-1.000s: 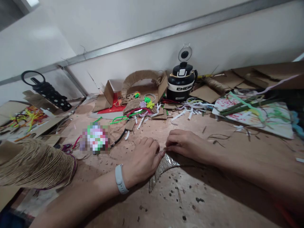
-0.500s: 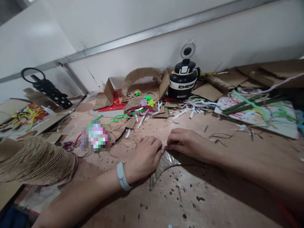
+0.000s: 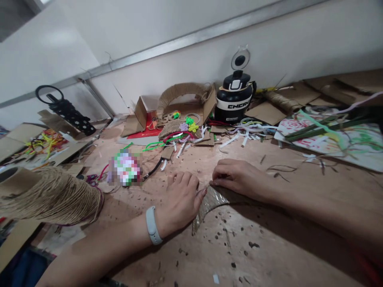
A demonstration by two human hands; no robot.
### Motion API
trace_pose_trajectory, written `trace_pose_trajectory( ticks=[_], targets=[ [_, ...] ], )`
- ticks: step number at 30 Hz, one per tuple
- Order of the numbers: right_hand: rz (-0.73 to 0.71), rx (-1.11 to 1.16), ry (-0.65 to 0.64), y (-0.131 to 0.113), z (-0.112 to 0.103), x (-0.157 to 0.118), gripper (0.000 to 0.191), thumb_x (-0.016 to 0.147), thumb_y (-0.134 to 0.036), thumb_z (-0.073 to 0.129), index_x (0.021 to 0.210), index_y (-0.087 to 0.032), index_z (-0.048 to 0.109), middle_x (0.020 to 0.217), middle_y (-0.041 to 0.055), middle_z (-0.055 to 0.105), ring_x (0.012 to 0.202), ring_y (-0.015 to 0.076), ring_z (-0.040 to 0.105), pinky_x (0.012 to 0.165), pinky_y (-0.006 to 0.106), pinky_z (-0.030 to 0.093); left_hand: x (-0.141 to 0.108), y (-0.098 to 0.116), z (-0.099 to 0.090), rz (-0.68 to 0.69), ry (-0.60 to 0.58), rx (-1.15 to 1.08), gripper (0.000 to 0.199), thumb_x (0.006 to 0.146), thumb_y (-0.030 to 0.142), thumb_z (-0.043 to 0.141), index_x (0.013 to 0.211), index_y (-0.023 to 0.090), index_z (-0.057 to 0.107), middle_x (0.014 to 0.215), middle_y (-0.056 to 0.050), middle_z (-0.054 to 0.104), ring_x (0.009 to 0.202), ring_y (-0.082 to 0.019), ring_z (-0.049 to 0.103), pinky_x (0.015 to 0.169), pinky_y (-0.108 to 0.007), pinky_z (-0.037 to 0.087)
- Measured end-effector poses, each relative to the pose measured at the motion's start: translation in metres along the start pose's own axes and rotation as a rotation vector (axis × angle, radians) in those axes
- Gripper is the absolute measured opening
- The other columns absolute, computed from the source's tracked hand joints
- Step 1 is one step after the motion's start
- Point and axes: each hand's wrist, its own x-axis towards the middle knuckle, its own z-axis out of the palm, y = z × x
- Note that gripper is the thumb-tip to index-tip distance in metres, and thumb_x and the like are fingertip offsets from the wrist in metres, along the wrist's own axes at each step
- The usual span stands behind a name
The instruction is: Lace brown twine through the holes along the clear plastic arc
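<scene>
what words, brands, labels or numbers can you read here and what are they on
"ENERG", large, on the white band of the black bottle; the rest curves out of sight
"ENERGY", smaller, lower on the same bottle; the faint line under it is too small to read
Too small to read: the print on the red card
Cannot tell if the red marks on the painted sheet are writing

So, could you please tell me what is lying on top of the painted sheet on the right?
On the painted sheet lie long green strips and a mint ribbon; the paint beneath them is hidden.
</scene>
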Motion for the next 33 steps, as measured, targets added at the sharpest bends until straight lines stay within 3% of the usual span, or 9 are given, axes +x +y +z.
trace_pose_trajectory(
  ticks=[9, 17, 26, 33],
  targets=[
    [0.002, -0.005, -0.008, 0.002, 0.001, 0.000, 0.013, 0.089, -0.026, 0.063, 0.081, -0.017, 0.068, 0.082, 0.0052, 0.063, 0.076, 0.0177, 0.060, 0.069, 0.027, 0.043, 0.011, -0.001, -0.008, -0.040, -0.039, -0.156, 0.022, 0.103, 0.034, 0.040, 0.102, 0.018, 0.055, 0.109, -0.006, 0.061, 0.104, -0.024, 0.054, 0.096, -0.044, 0.036],
    [-0.016, 0.002, -0.010, 0.004, 0.001, 0.000, 0.012, 0.089, -0.023, 0.061, 0.081, -0.017, 0.068, 0.080, 0.0046, 0.062, 0.075, 0.0174, 0.059, 0.068, 0.027, 0.043, 0.018, -0.001, 0.000, 0.112, 0.017, -0.086, 0.020, 0.103, 0.030, 0.038, 0.103, 0.018, 0.054, 0.108, -0.007, 0.061, 0.103, -0.024, 0.053, 0.095, -0.042, 0.034],
    [0.005, -0.057, -0.025, 0.003, -0.010, -0.008, 0.018, 0.091, -0.027, 0.056, 0.084, -0.020, 0.069, 0.085, 0.0054, 0.063, 0.078, 0.0188, 0.060, 0.070, 0.029, 0.044, 0.020, 0.001, -0.008, 0.070, -0.052, -0.122, 0.017, 0.102, 0.028, 0.041, 0.103, 0.018, 0.055, 0.110, -0.006, 0.061, 0.104, -0.024, 0.053, 0.095, -0.042, 0.035],
    [0.066, -0.080, 0.041, 0.006, -0.003, -0.023, 0.024, 0.094, -0.035, 0.054, 0.082, -0.020, 0.069, 0.084, 0.0061, 0.064, 0.079, 0.0198, 0.061, 0.071, 0.030, 0.046, 0.024, -0.002, -0.001, 0.075, -0.013, -0.192, 0.014, 0.099, 0.027, 0.045, 0.099, 0.020, 0.057, 0.108, -0.006, 0.063, 0.103, -0.024, 0.054, 0.092, -0.043, 0.035]
  ],
)
